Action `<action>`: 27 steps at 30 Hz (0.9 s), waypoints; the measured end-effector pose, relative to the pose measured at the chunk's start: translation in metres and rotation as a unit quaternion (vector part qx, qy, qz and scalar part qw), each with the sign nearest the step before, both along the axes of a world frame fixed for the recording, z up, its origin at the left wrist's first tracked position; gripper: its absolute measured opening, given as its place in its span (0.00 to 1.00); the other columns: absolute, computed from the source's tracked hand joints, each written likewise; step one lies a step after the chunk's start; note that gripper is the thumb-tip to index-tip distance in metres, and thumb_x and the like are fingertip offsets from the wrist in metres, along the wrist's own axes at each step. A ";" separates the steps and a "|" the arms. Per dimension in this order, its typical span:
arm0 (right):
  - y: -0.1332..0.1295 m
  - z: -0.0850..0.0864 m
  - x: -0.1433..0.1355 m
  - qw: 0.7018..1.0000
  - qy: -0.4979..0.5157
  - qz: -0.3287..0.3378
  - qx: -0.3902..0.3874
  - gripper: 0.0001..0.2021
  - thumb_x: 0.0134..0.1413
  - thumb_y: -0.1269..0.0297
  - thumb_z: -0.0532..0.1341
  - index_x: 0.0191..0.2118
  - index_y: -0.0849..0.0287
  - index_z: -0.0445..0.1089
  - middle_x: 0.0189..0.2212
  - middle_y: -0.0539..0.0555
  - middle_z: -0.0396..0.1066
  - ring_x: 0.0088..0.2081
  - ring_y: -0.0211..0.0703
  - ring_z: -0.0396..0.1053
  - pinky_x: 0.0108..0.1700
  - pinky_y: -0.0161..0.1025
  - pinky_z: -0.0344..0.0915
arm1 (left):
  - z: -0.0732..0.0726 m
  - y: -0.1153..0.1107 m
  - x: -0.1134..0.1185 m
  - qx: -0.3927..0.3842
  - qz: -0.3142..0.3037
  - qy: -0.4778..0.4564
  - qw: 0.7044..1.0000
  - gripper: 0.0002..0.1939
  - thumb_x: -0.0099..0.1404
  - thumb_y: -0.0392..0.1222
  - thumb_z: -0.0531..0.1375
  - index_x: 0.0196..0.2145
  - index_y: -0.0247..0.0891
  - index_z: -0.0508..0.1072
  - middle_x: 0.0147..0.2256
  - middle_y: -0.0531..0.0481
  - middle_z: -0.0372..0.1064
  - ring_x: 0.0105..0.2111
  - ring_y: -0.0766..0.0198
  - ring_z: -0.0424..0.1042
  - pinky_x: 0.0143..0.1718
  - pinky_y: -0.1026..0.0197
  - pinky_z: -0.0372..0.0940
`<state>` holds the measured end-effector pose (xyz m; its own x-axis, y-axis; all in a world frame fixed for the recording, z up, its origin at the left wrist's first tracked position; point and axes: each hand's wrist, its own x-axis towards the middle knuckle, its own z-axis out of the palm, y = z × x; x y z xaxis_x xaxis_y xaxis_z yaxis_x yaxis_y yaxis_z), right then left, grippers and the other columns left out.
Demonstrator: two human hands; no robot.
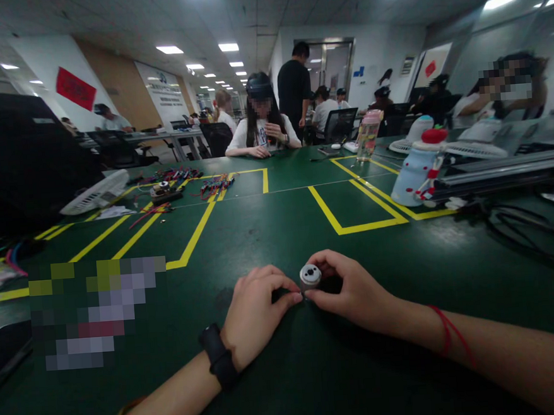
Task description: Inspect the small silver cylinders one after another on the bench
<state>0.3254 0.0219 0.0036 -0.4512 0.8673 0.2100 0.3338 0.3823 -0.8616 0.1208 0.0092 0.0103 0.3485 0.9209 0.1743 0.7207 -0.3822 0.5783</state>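
My right hand (353, 287) grips a small silver metal cylinder (311, 276) between thumb and fingers, low over the green table. Its round top face has a dark centre hole with smaller dark holes about it. Just left of the cylinder is my left hand (259, 300), its thumb and fingertips drawn into a pinch by the cylinder's lower side. Whatever lies between those fingertips is too small to make out. The cylinder's right side is hidden by my right fingers.
Yellow tape lines (373, 228) mark the green table (269, 233). Bundled wires (217, 185) and a white fan (96, 193) lie to the left. A blue bottle (410, 173), a pink-lidded bottle (369, 136) and black cables (519, 222) are on the right. A person (261, 120) sits opposite.
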 end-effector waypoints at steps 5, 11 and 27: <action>-0.001 -0.001 -0.002 1.000 -0.021 0.008 0.022 0.18 0.49 0.64 0.63 0.47 0.60 0.62 0.41 0.53 0.69 0.41 0.36 0.67 0.44 0.36 0.65 | 0.004 0.002 0.002 -0.009 0.005 -0.018 1.000 0.07 0.61 0.43 0.63 0.38 0.45 0.78 0.38 0.51 0.74 0.41 0.58 0.71 0.44 0.54 0.64; 0.006 0.011 0.035 0.997 -0.038 -0.069 0.013 0.22 0.51 0.57 0.63 0.50 0.60 0.61 0.45 0.57 0.68 0.43 0.39 0.69 0.47 0.39 0.67 | 0.021 -0.002 -0.045 -0.034 0.070 -0.056 0.995 0.14 0.67 0.51 0.53 0.41 0.44 0.75 0.41 0.50 0.74 0.40 0.59 0.72 0.41 0.58 0.66; -0.001 -0.002 0.265 0.737 -0.375 -0.507 0.243 0.41 0.43 0.39 0.62 0.61 0.54 0.55 0.52 0.69 0.62 0.53 0.66 0.61 0.48 0.61 0.59 | -0.002 -0.010 -0.124 -0.101 0.227 -0.064 0.966 0.21 0.63 0.60 0.54 0.42 0.43 0.73 0.34 0.52 0.73 0.38 0.56 0.72 0.38 0.58 0.63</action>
<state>0.5908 0.0206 0.0021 0.2292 0.7436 0.6282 0.9732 -0.1877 -0.1329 -0.0035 -0.0009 0.0079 -0.1130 0.9936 -0.0094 0.7048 0.0868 0.7041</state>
